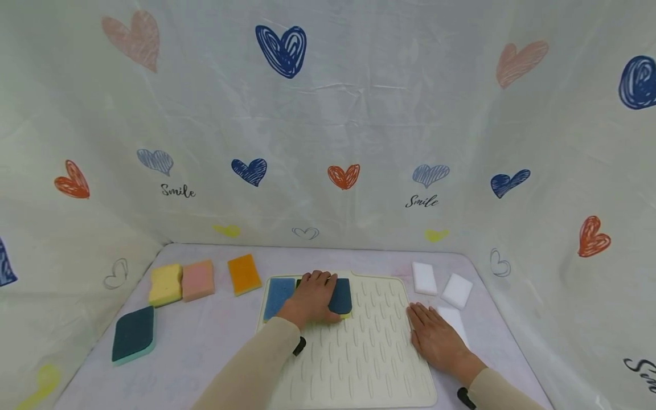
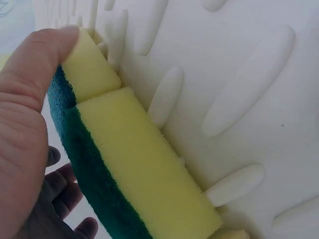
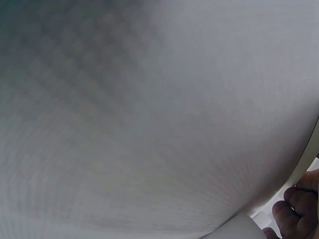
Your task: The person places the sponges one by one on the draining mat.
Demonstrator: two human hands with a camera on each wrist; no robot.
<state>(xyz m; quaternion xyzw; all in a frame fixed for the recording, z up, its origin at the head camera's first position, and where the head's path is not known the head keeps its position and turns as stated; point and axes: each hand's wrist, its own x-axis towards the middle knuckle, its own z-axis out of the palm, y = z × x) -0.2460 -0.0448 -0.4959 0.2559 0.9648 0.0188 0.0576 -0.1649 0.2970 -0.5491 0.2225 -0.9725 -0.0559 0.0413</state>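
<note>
In the head view, my left hand [image 1: 314, 297] grips a dark-blue-topped sponge [image 1: 341, 296], thumb on its near side and fingers over its far side. This sponge is rightmost in a row on the cream ridged mat [image 1: 369, 353]. In the left wrist view, my thumb touches its yellow side [image 2: 89, 69], and a green-topped sponge [image 2: 149, 164] lies against it. A lighter blue sponge [image 1: 278, 296] is at the row's left end. My right hand [image 1: 438, 337] rests with fingers extended at the mat's right edge, partly covering a white sponge [image 1: 453, 320].
Two more white sponges, one [image 1: 424, 278] behind the other [image 1: 457, 290], lie right of the mat. Left of it are an orange sponge [image 1: 244, 274], a pink sponge [image 1: 197, 280], a yellow sponge [image 1: 165, 284] and a dark teal sponge [image 1: 134, 335]. A heart-printed curtain [image 1: 333, 114] surrounds the table.
</note>
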